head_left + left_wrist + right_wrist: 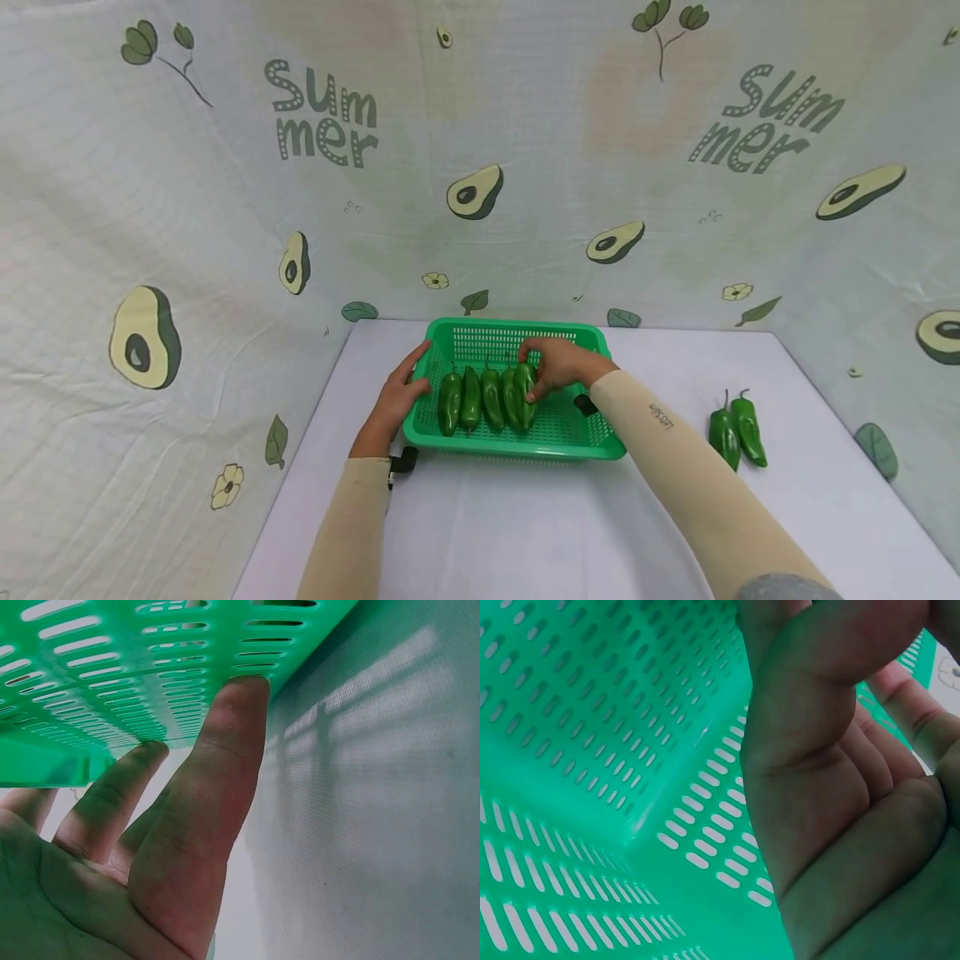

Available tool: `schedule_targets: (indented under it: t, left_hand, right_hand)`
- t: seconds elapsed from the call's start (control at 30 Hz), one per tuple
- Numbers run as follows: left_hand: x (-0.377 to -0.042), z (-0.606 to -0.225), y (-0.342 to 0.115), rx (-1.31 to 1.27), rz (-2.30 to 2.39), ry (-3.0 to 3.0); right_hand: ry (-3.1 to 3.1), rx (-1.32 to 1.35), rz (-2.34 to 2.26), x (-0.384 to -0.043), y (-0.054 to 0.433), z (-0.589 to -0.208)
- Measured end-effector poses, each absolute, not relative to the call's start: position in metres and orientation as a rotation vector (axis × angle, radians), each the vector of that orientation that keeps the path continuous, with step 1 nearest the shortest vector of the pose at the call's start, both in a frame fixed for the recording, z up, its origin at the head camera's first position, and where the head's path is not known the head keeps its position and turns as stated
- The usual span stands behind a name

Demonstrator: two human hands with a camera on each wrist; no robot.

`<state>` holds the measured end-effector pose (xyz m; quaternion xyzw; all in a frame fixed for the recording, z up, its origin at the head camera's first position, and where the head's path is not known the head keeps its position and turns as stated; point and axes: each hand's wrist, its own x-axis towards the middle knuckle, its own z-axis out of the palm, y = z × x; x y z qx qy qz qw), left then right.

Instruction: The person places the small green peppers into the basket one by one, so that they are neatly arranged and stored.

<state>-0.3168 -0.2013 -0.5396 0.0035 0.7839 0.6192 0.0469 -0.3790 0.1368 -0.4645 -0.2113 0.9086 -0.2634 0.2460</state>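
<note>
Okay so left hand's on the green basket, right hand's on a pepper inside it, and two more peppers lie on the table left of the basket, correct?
No: the two peppers on the table lie right of the basket, as the head view shows; the rest stands.

I have a shallow, rectangular, bright green plastic basket with slotted walls standing level on its base, my left hand touching its left side. Five glossy, tapered, dark green peppers lie inside it in a row, lengthwise towards me, left of and around its middle. I pinch the rightmost between my right hand's thumb and fingers. Two similar stemmed green peppers lie side by side, well to the basket's right.
</note>
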Motion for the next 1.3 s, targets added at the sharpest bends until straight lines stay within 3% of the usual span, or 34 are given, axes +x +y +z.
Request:
schedule_targets:
  t: [1.3]
  left_hand:
    - [-0.316, -0.539, -0.199, 0.011, 1.875, 2.415]
  right_hand:
    - [2.528, -0.547, -0.658, -0.374, 0.138, -0.483]
